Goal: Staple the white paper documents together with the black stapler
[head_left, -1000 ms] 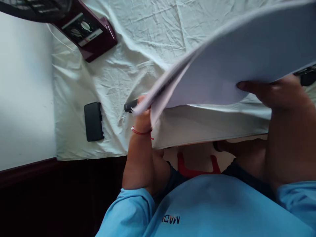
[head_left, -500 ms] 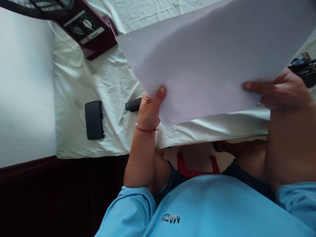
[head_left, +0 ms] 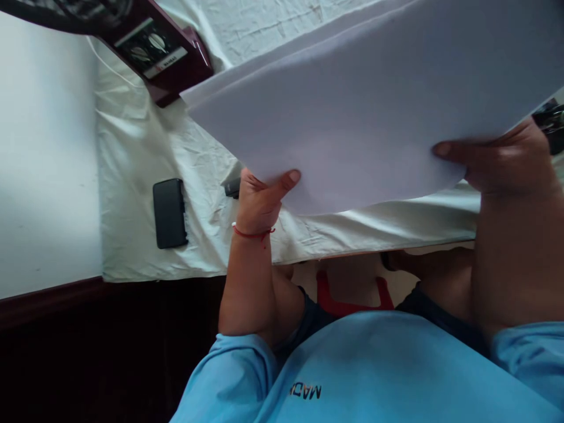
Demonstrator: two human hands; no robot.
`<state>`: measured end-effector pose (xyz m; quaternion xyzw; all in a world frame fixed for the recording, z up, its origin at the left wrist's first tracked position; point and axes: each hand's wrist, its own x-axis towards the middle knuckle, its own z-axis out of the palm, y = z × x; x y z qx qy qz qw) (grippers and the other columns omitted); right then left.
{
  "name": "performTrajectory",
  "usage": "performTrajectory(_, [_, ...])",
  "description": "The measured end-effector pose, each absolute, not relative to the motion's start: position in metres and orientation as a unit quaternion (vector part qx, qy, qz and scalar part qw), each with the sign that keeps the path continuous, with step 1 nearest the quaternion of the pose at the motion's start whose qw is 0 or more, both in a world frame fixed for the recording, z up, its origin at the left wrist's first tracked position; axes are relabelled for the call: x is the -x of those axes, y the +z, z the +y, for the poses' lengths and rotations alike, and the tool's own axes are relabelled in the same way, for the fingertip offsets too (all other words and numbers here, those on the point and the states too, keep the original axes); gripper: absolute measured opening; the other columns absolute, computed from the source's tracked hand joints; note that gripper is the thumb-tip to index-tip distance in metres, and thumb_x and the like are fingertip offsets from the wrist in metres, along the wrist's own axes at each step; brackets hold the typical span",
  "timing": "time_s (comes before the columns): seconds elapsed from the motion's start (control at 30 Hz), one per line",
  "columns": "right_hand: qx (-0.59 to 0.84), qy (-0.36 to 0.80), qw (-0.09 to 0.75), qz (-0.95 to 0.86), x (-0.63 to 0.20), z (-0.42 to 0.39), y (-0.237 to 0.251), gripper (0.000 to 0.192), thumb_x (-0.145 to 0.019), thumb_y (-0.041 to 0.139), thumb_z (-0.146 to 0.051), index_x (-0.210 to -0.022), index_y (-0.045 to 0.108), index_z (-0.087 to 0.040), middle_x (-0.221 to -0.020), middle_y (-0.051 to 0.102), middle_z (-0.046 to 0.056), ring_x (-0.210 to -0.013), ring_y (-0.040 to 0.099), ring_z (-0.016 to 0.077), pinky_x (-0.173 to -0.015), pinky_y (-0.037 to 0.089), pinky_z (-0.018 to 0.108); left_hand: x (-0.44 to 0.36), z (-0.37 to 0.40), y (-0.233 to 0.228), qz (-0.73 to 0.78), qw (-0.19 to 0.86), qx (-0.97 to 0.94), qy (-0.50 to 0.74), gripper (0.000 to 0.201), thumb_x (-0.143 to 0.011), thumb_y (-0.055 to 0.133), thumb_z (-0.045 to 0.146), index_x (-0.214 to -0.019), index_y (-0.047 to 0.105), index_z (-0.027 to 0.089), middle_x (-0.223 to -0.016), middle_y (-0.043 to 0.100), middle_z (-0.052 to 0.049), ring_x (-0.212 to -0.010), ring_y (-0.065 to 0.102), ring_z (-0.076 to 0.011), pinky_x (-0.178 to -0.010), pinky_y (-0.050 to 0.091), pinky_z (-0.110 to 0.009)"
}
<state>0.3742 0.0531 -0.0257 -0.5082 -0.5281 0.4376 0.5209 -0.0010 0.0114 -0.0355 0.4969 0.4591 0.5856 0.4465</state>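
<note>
Large white paper sheets (head_left: 352, 117) stretch between my two hands above the table; a second edge shows along their far side. My left hand (head_left: 262, 197) grips the near left corner, thumb on top and fingers hidden beneath. A red string circles that wrist. At the near right edge my right hand (head_left: 506, 158) is closed on the sheets, its thumb lying across the top. Partly behind my left hand lies a small dark object (head_left: 232, 188), whose kind I cannot make out.
A black rectangular case or phone-like thing (head_left: 170, 213) lies on the cloth-covered table (head_left: 132, 235) at left. The maroon base of a fan (head_left: 171, 59) stands at the back left. Dark items (head_left: 553, 126) sit at the far right. A red stool (head_left: 352, 306) shows below.
My left hand has shifted slightly left, and the sheets' left corner has swung left and nearer. A second sheet edge now shows at the far side. My right hand has barely moved.
</note>
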Motion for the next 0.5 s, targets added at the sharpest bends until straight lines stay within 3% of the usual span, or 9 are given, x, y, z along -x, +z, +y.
performTrajectory(0.17, [0.525, 0.414, 0.548, -0.503, -0.368, 0.049, -0.021, 0.074, -0.042, 0.111, -0.037, -0.107, 0.079, -0.019, -0.122, 0.077, 0.005, -0.124, 0.07, 0.0282, -0.119, 0.055, 0.053, 0.003, 0.006, -0.03, 0.502, 0.394, -0.491, 0.593, 0.053, -0.072, 0.098, 0.066, -0.1, 0.077, 0.026, -0.106, 0.079, -0.006, -0.121, 0.076, -0.0289, -0.12, 0.058, -0.045])
performTrajectory(0.23, [0.553, 0.415, 0.505, -0.517, -0.367, 0.046, -0.015, 0.07, -0.045, 0.11, -0.039, -0.104, 0.078, -0.02, -0.126, 0.076, 0.005, -0.127, 0.069, 0.0286, -0.119, 0.055, 0.052, 0.006, 0.002, -0.027, 0.536, 0.371, -0.507, 0.563, 0.052, -0.074, 0.098, 0.06, -0.105, 0.076, 0.025, -0.106, 0.079, -0.006, -0.122, 0.075, -0.03, -0.122, 0.057, -0.047])
performTrajectory(0.33, [0.581, 0.408, 0.404, -0.577, -0.371, 0.044, -0.008, 0.065, -0.046, 0.109, -0.05, -0.094, 0.077, -0.022, -0.115, 0.077, 0.003, -0.118, 0.071, 0.0275, -0.115, 0.059, 0.052, 0.01, -0.002, -0.025, 0.554, 0.364, -0.542, 0.517, 0.05, -0.071, 0.101, 0.051, -0.104, 0.075, 0.024, -0.1, 0.079, -0.005, -0.118, 0.074, -0.0316, -0.119, 0.058, -0.051])
performTrajectory(0.5, [0.682, 0.348, 0.387, -0.514, -0.381, 0.045, -0.017, 0.064, -0.045, 0.11, -0.051, -0.092, 0.077, -0.021, -0.119, 0.076, 0.004, -0.125, 0.068, 0.0298, -0.123, 0.056, 0.052, 0.009, -0.006, -0.018, 0.547, 0.401, -0.537, 0.501, 0.038, -0.075, 0.098, 0.051, -0.097, 0.079, 0.026, -0.106, 0.081, -0.006, -0.113, 0.076, -0.0318, -0.116, 0.061, -0.055])
